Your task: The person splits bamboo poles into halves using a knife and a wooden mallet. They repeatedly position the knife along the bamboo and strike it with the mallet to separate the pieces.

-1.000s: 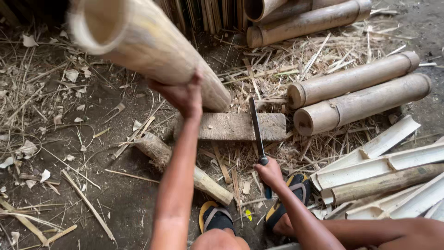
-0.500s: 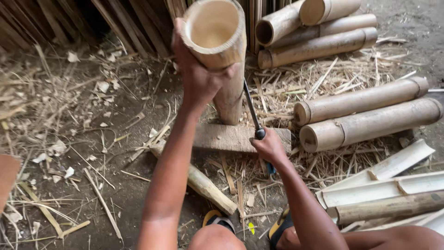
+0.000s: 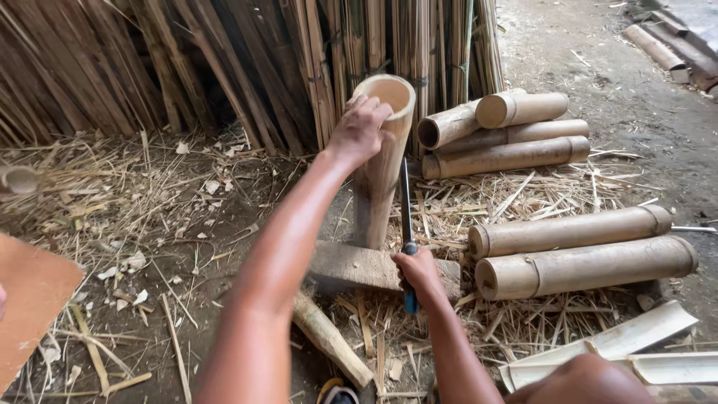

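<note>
Bamboo tube (image 3: 379, 168) now upright on plank (image 3: 359, 265)

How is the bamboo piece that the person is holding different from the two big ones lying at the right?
The held bamboo section stands upright on a wooden block, gripped at its rim by the left hand. The two bamboo sections lie flat on the ground, untouched. All are hollow, tan tubes.
</note>
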